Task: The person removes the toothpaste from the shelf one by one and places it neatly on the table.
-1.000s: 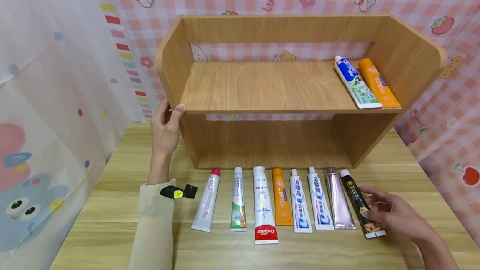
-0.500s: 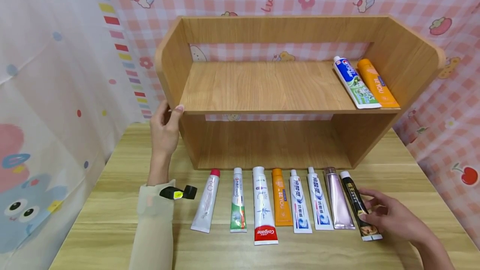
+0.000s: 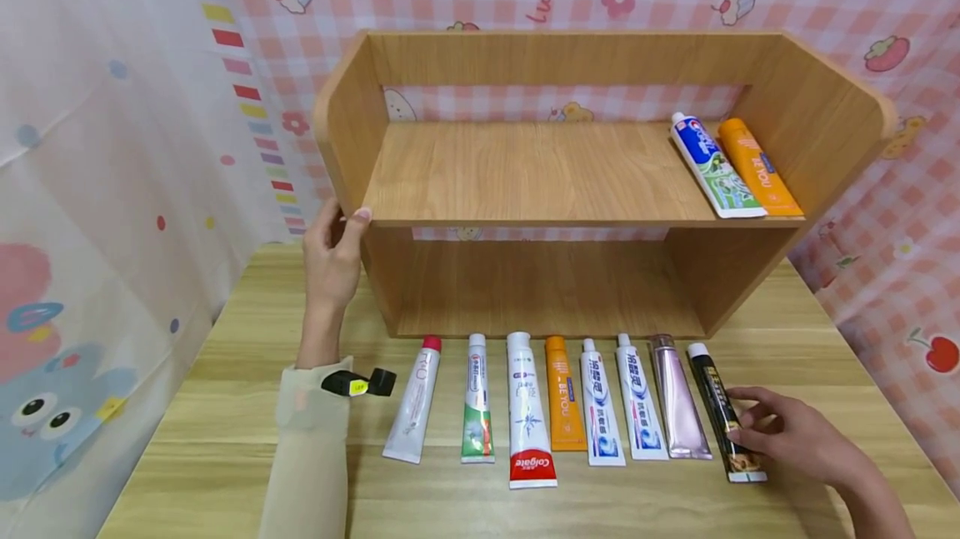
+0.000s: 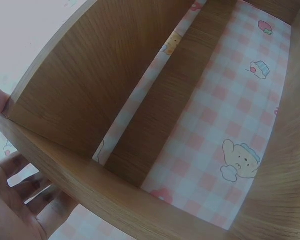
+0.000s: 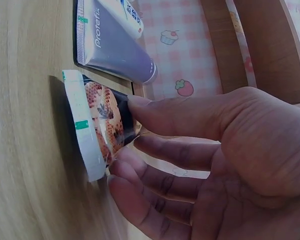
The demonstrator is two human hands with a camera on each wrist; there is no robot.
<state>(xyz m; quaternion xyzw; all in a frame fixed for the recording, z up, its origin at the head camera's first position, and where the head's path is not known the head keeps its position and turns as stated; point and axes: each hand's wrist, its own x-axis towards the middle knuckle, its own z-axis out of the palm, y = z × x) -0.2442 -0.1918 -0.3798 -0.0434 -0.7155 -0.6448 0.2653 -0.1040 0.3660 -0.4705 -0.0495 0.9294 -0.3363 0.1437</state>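
Observation:
My left hand (image 3: 332, 260) holds the left side panel of a two-tier wooden shelf (image 3: 525, 177), thumb on the front edge and fingers round the outer face. In the left wrist view the fingers (image 4: 32, 190) curve under that panel. At the right end of a row of tubes, my right hand (image 3: 802, 435) pinches a black toothpaste tube (image 3: 722, 410) with a white cap. Its thumb (image 5: 180, 115) presses one side near the honeycomb-printed end, with fingertips along the other. Beside it lies a pinkish-silver tube (image 3: 681, 401), marked Protefix in the right wrist view.
Leftward along the row lie two blue-and-white tubes (image 3: 602, 406), an orange tube (image 3: 564, 397), a Colgate tube (image 3: 531, 414), a green-and-white tube (image 3: 477, 401) and a red-capped tube (image 3: 415, 401). A blue-green tube (image 3: 716, 168) and another orange tube (image 3: 759, 168) lie on the upper tier.
The black tube has shifted slightly: its crimped end swung left, then the tube moved a little right with my right hand. My left hand keeps its place on the shelf.

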